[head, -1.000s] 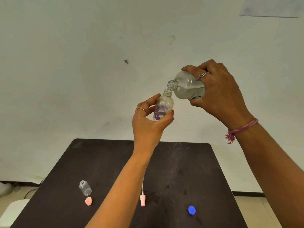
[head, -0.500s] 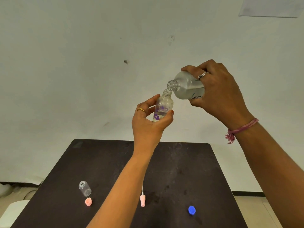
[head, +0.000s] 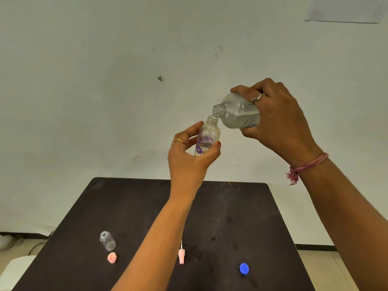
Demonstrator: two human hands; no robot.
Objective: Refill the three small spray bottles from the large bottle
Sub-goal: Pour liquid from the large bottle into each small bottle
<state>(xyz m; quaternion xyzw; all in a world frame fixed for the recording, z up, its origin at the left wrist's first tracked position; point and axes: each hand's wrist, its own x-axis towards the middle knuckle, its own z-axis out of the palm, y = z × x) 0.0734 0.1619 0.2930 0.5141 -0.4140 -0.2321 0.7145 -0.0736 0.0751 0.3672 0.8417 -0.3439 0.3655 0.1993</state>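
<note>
Fingers of the left hand [head: 190,158] pinch a small flower-printed spray bottle [head: 206,138] upright above the dark table [head: 241,206], while the right hand [head: 275,122] wraps round the tilted large bottle [head: 237,114], its open mouth touching the small bottle's neck. On the table stand an empty small bottle [head: 107,240], a pink cap [head: 112,257] just beside it, a pink spray nozzle [head: 181,256] and a blue cap [head: 244,268].
</note>
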